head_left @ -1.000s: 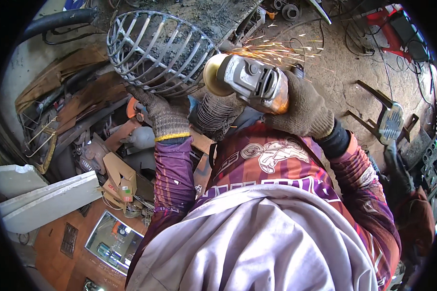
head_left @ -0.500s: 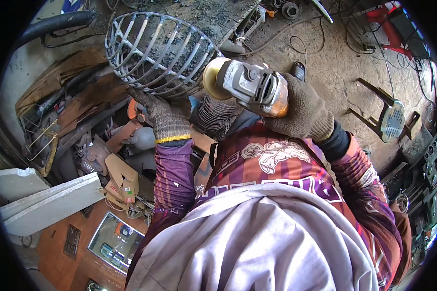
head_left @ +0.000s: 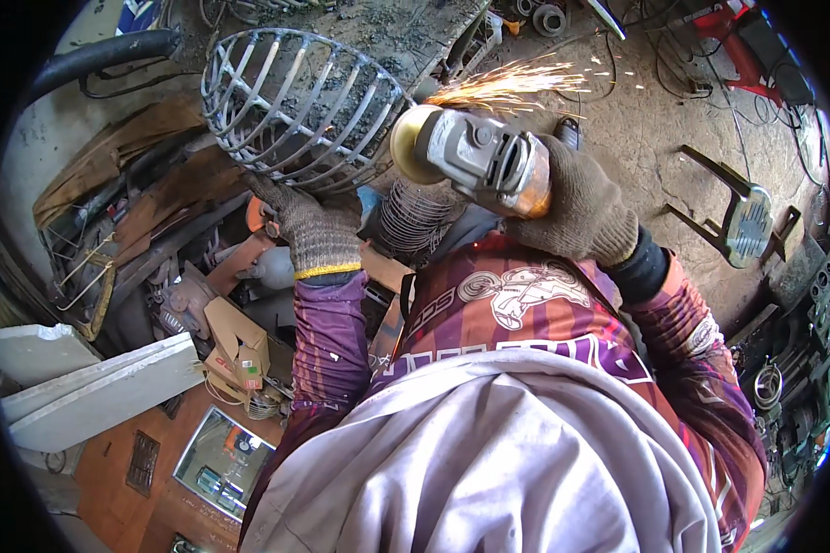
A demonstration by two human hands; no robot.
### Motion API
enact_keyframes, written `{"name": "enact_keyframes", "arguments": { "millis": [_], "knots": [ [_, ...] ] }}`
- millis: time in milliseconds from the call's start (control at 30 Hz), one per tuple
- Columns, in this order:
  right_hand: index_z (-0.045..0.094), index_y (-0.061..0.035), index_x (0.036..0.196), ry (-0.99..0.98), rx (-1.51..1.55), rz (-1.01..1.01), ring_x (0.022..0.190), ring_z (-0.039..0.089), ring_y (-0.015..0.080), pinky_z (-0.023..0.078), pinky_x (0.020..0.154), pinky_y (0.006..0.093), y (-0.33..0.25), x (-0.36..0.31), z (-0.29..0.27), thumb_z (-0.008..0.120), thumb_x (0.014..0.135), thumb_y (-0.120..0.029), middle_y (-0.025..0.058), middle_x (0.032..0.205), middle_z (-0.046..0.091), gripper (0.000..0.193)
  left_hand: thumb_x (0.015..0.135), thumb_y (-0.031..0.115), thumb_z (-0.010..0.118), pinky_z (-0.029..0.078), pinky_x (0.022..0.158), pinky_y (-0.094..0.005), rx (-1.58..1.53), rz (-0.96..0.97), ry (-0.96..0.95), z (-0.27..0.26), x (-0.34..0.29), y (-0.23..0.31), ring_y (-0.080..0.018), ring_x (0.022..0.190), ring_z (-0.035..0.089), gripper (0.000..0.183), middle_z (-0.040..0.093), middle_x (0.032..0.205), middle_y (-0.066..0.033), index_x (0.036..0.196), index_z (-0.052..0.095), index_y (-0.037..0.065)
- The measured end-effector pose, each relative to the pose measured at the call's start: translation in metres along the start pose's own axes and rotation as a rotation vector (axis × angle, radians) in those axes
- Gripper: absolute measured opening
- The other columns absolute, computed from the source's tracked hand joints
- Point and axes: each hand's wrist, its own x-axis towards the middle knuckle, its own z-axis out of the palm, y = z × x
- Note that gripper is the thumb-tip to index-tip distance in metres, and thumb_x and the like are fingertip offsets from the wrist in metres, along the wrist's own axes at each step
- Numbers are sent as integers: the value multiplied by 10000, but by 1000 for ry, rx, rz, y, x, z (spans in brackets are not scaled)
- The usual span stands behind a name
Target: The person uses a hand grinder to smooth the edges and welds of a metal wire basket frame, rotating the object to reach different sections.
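Observation:
My right hand (head_left: 583, 201), in a brown knit glove, is wrapped around the body of an angle grinder (head_left: 478, 155). The grinder's yellowish disc (head_left: 411, 144) meets the right end of a cage-like basket of welded metal bars (head_left: 306, 135). Orange sparks (head_left: 507, 83) fly from there toward the right. At the basket's near lower edge my left hand (head_left: 318, 226), gloved with a yellow cuff, grips the bars; its fingertips are partly hidden. The basket lies tilted over the edge of a dark, grit-covered worktop (head_left: 406, 37).
A coiled spring (head_left: 415, 219) stands just below the disc. Scrap metal and a cardboard box (head_left: 235, 346) crowd the left, near white slabs (head_left: 101, 382). On the floor to the right are a small stool (head_left: 747, 226), cables and a red machine (head_left: 733, 55).
Sparks now shoot rightward from the disc, where none showed before. The grinder has shifted very slightly right, while my left hand stays on the basket.

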Motion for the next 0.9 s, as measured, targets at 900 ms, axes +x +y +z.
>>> {"name": "enact_keyframes", "arguments": {
  "millis": [900],
  "knots": [
    [581, -37, 1259, 118, -3, 4, 1015, 665, 389, 532, 894, 433, 7, -10, -2, 895, 627, -336, 202, 1087, 678, 766, 914, 592, 619, 574, 930, -489, 61, 2, -132, 1, -8, 15, -279, 1066, 675, 533, 691, 1197, -64, 1202, 655, 146]
  ]
}}
